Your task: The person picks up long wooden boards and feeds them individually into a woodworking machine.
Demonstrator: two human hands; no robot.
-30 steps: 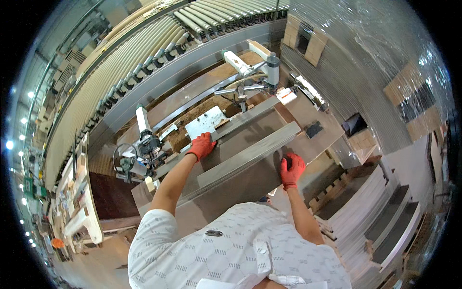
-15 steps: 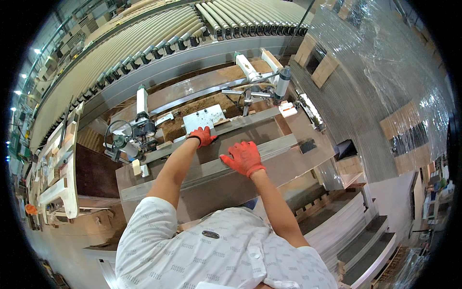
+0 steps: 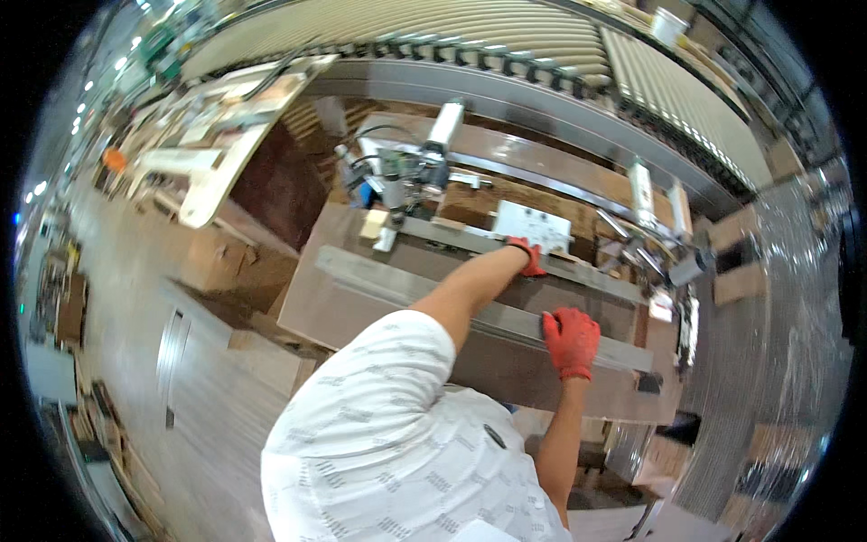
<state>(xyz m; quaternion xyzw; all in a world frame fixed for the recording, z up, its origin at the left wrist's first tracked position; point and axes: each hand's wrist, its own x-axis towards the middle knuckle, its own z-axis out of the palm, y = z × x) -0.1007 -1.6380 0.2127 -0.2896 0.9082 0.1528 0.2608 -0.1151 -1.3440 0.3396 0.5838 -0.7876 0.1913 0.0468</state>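
Note:
Both my hands wear red gloves over a brown work surface, where two long, narrow grey strips lie roughly parallel. My left hand reaches across to the far strip, its fingers bent over it beside a white metal plate; my forearm hides part of the grip. On the near strip rests my right hand, back up, fingers forward and the thumb a little apart. Nothing is lifted by either hand.
Behind the left end of the strips stands a machine head with hoses; a grey cylinder sits at the right end. A roller conveyor runs beyond. Stacked boards in clear film stand right, a cluttered pale bench left.
The view has swung left, so the bench and hands appear farther right. My right hand is nearer the near strip's right end, its fingers closer together. My left hand stays at the far strip.

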